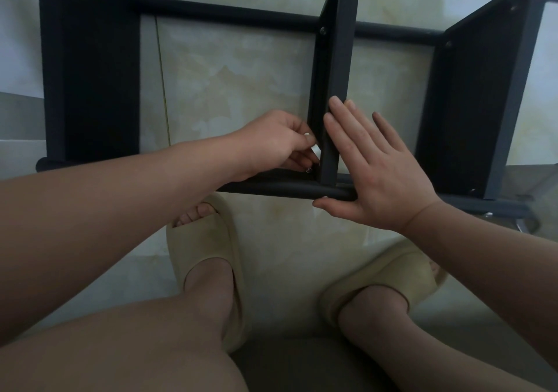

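Beige marbled floor tiles (235,83) beneath black frame (338,59); left hand (271,141) pinching perhaps a screw (314,149), right hand (377,174) flat.

Head cam, wide-angle, looks steeply down & fwd; seems close over left hand (276,142), right hand (374,177) (lens distorts).

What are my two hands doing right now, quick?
Left hand: fingers curled, pinching a small pale piece at the middle panel.
Right hand: open, flat against the middle panel.
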A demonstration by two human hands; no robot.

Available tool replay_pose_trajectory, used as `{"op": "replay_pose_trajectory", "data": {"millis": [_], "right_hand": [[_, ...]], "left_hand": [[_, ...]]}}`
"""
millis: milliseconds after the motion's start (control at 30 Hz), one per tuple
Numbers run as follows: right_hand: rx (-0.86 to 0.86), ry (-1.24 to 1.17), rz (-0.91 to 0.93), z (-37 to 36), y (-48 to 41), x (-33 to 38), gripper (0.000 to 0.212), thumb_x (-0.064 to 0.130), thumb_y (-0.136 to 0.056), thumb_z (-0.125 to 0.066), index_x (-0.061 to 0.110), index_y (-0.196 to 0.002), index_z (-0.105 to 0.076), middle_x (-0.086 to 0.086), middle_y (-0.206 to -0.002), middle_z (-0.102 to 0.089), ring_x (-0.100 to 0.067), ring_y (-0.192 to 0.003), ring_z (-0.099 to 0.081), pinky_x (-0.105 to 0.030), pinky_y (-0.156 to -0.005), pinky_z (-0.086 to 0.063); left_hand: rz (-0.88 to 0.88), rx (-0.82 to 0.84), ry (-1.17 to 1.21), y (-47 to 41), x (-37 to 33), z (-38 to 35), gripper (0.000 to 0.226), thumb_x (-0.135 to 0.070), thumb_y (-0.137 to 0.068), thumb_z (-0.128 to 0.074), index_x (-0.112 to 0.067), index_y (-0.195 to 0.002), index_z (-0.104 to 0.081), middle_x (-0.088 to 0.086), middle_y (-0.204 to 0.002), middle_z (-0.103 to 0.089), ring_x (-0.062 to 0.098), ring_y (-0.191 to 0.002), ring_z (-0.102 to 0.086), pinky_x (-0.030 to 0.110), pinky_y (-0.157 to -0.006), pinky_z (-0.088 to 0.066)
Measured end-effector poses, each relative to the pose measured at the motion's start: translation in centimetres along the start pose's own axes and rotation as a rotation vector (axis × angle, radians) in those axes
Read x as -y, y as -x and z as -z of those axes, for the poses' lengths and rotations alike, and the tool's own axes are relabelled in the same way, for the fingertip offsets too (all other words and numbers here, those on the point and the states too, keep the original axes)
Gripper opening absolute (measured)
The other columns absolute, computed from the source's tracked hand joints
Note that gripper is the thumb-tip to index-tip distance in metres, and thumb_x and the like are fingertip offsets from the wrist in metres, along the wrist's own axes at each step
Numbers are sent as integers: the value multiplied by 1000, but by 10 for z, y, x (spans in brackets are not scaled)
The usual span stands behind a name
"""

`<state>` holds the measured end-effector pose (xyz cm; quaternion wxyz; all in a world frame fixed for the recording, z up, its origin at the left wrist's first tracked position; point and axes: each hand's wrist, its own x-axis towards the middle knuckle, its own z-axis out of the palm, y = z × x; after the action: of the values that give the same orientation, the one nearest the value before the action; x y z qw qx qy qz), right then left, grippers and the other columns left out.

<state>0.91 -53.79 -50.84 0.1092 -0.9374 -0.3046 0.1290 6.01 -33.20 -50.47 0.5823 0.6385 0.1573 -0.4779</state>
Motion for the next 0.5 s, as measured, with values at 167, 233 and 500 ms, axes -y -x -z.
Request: {"op": "replay_pose_trajectory", "data": {"millis": [167, 233, 500], "right_hand": [[8, 7, -2, 1, 0, 0, 103, 75, -91, -43, 2, -160, -18, -13, -169, -9, -28, -157, -7, -57, -122, -21], [0, 3, -1, 1, 0, 0, 103, 74, -91, -45, 2, -160, -19, -13, -169, -10, -28, -157, -8, -57, -122, -22], [9, 3, -3, 0, 0, 0, 104, 75, -91, -44, 3, -160, -18, -13, -169, -8, -27, -157, -6, -58, -122, -21]], "left_hand": [[3, 7, -8, 0, 1, 2, 23, -8, -103, -50, -9, -83, -60, 3, -72, -70, 16, -74, -68, 28, -78, -59], [5, 14, -17, 0, 2, 3, 22, -7, -103, -50, -8, -85, -61, 2, -72, -71, 15, -74, -68, 29, -79, -59], [3, 24, -81, 1, 5, 9, 22, -7, -103, -51, -10, -83, -61, 2, -74, -73, 13, -73, -69, 27, -79, -59]]}}
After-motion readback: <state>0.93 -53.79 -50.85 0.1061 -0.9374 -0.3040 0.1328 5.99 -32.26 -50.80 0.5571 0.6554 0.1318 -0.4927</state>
